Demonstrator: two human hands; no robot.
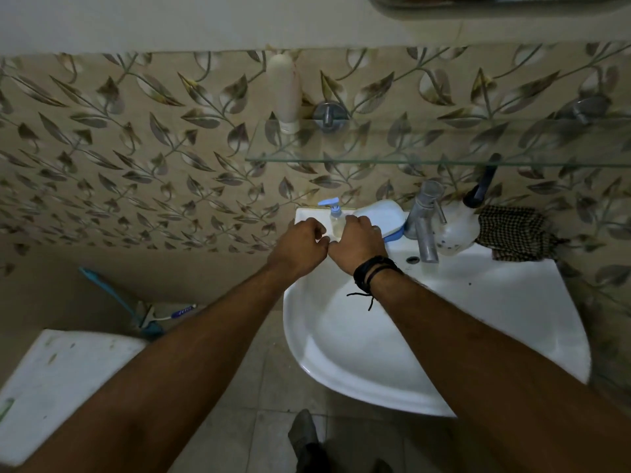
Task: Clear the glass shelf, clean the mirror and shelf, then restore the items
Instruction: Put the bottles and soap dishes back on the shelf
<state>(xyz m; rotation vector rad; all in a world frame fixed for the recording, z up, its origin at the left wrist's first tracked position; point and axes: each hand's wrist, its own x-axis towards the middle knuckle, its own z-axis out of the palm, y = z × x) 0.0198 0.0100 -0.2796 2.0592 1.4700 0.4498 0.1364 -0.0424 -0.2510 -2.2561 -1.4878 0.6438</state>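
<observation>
The glass shelf (444,162) hangs on the leaf-patterned wall with a white tube (285,90) standing at its left end. The mirror's (512,1) lower edge shows at the top right. On the sink's back rim stand a small clear pump bottle (335,218) with a blue pump and a white-and-blue soap dish (379,215). My left hand (300,244) hovers just left of the pump bottle, fingers loosely curled and holding nothing. My right hand (358,242) is just right of the bottle, its curled fingers over the soap dish's near end; its grip is hidden.
A white sink (375,336) lies below the shelf, with a metal faucet (425,220), a white spray bottle (457,227) with a black trigger, and a checkered cloth (515,233) on its right rim. A white toilet tank (61,377) stands at lower left, a brush (112,298) beside it.
</observation>
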